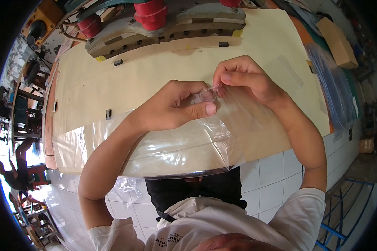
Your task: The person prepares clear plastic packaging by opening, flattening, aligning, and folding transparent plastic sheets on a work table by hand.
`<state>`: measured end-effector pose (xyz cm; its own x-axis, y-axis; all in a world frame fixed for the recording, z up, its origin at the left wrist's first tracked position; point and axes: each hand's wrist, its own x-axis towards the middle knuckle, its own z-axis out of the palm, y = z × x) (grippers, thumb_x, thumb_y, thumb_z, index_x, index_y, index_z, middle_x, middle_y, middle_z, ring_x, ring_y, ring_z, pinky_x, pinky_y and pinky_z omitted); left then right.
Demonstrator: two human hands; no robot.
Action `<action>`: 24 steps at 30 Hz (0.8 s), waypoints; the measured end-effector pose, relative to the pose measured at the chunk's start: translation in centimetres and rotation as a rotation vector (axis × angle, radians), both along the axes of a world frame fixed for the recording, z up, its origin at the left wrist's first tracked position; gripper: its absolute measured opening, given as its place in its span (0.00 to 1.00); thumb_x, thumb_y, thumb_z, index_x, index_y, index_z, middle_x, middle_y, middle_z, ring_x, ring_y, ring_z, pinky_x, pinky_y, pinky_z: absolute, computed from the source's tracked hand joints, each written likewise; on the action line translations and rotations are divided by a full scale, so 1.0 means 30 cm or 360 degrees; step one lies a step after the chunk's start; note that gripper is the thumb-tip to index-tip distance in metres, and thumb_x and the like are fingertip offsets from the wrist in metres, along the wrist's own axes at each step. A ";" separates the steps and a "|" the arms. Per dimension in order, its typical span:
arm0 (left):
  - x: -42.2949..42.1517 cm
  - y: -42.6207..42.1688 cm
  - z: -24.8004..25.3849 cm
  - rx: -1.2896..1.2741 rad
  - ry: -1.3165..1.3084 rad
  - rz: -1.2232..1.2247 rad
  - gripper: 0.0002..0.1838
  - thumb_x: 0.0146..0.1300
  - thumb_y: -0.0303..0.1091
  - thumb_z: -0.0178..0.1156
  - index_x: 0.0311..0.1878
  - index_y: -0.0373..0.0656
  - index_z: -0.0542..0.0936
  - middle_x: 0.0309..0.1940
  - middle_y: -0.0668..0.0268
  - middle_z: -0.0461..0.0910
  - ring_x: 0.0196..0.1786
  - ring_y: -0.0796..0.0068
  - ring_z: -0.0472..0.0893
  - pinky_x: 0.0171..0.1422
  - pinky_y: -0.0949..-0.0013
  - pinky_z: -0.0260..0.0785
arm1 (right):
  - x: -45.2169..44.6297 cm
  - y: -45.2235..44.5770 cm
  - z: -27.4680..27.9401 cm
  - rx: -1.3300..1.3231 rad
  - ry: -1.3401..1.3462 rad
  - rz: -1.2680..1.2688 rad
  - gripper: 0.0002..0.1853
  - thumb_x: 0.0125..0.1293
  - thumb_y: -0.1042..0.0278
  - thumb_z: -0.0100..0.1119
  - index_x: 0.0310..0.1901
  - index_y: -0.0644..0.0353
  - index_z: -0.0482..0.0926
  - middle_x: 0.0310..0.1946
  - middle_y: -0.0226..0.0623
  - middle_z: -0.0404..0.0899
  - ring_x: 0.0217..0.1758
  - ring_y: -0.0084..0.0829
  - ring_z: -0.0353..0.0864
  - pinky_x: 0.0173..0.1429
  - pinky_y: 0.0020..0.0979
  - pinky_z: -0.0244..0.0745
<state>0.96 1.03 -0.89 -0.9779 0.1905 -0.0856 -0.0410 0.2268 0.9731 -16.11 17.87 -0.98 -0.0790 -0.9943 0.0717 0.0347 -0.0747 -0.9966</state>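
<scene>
White T-shirt (230,217) sat closest; clear plastic film (167,152) already lay across the worktable's (134,88) near side, left hand (174,106) and right hand (251,79) pinching its edge, not yet released.

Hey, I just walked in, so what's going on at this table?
A person is handling clear plastic film with both bare hands. The left hand and right hand are close together, gripping a gathered part above the pale yellow tabletop. The rest spreads toward the person's side. A metal machine with red fittings stands at the far side.
</scene>
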 end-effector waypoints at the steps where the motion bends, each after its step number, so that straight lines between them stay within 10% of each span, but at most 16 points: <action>1: 0.000 0.000 0.000 -0.0005 -0.0003 0.0002 0.21 0.70 0.43 0.61 0.50 0.30 0.78 0.40 0.64 0.81 0.44 0.78 0.76 0.54 0.72 0.68 | 0.001 0.000 0.002 0.0009 -0.0011 0.0000 0.13 0.70 0.66 0.55 0.37 0.69 0.81 0.30 0.34 0.80 0.35 0.22 0.76 0.45 0.24 0.70; 12: -0.001 0.003 -0.008 -0.0009 -0.0016 0.0014 0.19 0.70 0.40 0.61 0.49 0.31 0.78 0.40 0.64 0.81 0.46 0.77 0.76 0.54 0.72 0.68 | 0.006 0.000 0.009 -0.0001 0.0030 -0.0013 0.09 0.66 0.72 0.55 0.38 0.70 0.82 0.30 0.35 0.81 0.35 0.22 0.77 0.44 0.25 0.72; 14: -0.004 0.004 -0.039 0.0000 0.0157 0.0095 0.15 0.69 0.40 0.61 0.45 0.34 0.80 0.31 0.69 0.79 0.31 0.85 0.72 0.36 0.76 0.65 | 0.008 -0.001 0.011 0.0004 0.0044 -0.0025 0.07 0.65 0.75 0.55 0.38 0.70 0.81 0.30 0.35 0.81 0.34 0.22 0.77 0.43 0.25 0.72; 24: -0.006 0.011 -0.052 0.0128 0.0219 0.0110 0.13 0.70 0.35 0.58 0.46 0.33 0.80 0.33 0.68 0.80 0.35 0.83 0.73 0.41 0.76 0.68 | 0.013 -0.002 0.003 -0.0027 0.0135 -0.0036 0.06 0.65 0.75 0.56 0.36 0.68 0.81 0.29 0.33 0.80 0.33 0.21 0.77 0.41 0.25 0.73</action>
<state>0.78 1.35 -2.45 -0.9904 0.1231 0.0626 0.0808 0.1494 0.9855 -15.72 17.80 -0.89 -0.0944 -0.9909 0.0959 -0.0519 -0.0913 -0.9945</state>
